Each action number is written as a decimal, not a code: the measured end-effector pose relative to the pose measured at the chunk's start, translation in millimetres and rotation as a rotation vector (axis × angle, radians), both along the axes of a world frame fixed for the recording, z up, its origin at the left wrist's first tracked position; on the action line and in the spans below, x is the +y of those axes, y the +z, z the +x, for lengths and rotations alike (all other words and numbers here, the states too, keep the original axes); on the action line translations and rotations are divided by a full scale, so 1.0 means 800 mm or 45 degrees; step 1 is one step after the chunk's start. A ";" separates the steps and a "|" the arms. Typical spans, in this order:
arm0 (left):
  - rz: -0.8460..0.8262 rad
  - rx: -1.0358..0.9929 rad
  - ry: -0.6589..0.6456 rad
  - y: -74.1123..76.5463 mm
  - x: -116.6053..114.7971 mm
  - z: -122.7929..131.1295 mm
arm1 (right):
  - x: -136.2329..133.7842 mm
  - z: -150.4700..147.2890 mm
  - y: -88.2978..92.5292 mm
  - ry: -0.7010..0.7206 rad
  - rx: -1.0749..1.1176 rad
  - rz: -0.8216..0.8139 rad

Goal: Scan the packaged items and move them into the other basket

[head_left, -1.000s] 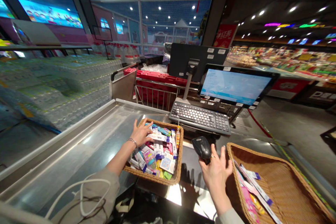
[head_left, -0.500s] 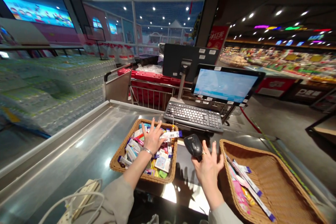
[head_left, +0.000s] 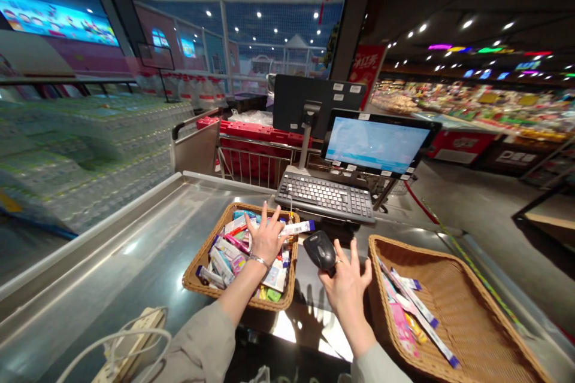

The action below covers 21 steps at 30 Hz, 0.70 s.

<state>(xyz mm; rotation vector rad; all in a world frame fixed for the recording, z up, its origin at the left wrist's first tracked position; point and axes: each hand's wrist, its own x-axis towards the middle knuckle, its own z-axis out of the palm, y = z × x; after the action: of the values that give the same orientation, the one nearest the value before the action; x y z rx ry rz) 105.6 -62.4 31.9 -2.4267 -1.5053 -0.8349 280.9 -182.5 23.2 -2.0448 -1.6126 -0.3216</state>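
My left hand hovers over the left wicker basket, which is full of small colourful packs. It pinches a long white pack whose end sticks out to the right, while its other fingers are spread. My right hand grips the handle of a black barcode scanner on its thumb side, with its remaining fingers stretched upward. The scanner's head sits just below the white pack. To the right, a wicker basket holds a few long packs along its left side.
A keyboard and a lit touchscreen stand behind the baskets on the steel checkout counter. A red-handled trolley is beyond the counter. A white cable and power strip lie at the lower left.
My left hand has lifted the long white pack out of the left basket and moved it right, up to the scanner. The right hand has kept its hold on the scanner.
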 end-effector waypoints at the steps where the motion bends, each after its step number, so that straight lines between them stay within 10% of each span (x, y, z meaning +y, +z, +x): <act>1: -0.009 -0.001 0.001 0.000 0.000 0.000 | 0.000 0.000 0.000 0.006 0.009 -0.002; 21: 0.092 -0.046 -0.017 -0.004 0.006 0.011 | -0.006 0.007 0.004 0.095 0.114 0.033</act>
<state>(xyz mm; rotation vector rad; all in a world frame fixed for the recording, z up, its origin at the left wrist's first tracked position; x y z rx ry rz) 114.6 -57.5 29.0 -2.3851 -1.4470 -0.9244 286.3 -187.1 26.3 -1.9468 -1.6174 -0.2200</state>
